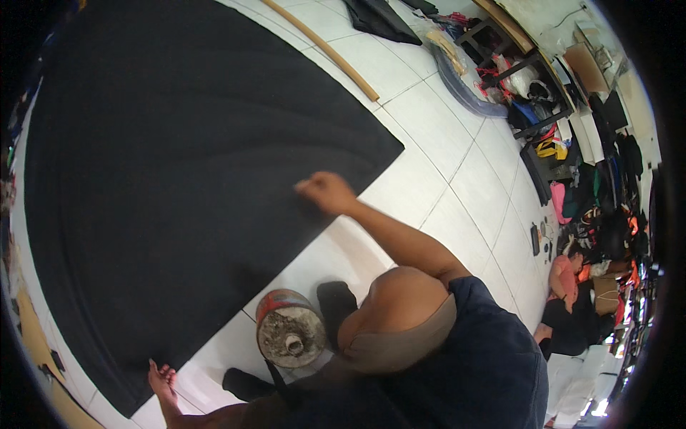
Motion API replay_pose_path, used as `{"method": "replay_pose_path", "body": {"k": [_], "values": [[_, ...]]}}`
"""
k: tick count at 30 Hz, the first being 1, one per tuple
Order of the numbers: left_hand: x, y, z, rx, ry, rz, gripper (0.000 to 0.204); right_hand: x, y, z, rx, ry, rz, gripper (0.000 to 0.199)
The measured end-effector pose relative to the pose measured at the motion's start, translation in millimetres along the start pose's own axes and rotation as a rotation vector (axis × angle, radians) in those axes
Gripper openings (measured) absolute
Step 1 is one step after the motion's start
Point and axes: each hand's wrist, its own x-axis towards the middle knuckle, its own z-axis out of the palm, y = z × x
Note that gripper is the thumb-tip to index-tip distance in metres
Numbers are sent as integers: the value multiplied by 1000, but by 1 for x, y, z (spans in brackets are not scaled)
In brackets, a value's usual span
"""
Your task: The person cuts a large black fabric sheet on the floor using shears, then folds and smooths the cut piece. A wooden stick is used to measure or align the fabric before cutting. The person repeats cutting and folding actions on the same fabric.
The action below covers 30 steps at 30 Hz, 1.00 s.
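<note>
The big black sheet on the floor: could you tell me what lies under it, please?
The black sheet lies on white floor tiles, which show past its edges. Whatever else is beneath it is covered. The right hand presses on top.

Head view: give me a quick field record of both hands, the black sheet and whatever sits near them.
sheet: large black sheet spread flat on the white tiled floor
right hand: right hand pressed on the sheet near its right edge
left hand: left hand at the sheet's lower corner, fingers spread, touching its edge
can: dirty round can with a red side, standing on the tiles beside the sheet's edge
stick: long wooden stick lying on the floor past the sheet's far edge
background: a person seated on the floor by cluttered shelves
</note>
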Motion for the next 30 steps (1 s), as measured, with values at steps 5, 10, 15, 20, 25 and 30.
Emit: {"method": "replay_pose_path", "body": {"k": [5, 10, 15, 20, 25, 30], "values": [[24, -26, 36, -384, 13, 37, 40, 51, 195, -118, -104, 821, 405, 54], [31, -21, 16, -483, 56, -4, 46, 83, 186, -134, 19, 653, 575, 63], [96, -29, -15, -364, -29, 55, 36, 113, 212, -164, 316, 659, 420, 50], [69, 54, -14, -291, 92, 145, 35, 153, 92, -185, 666, 740, 247, 36], [50, 105, -92, 209, 68, 826, 31, 177, -30, -244, 576, 665, -276, 29], [6, 68, -12, -453, 123, 398, 37, 117, 51, -276, 788, 751, -175, 39]]}}
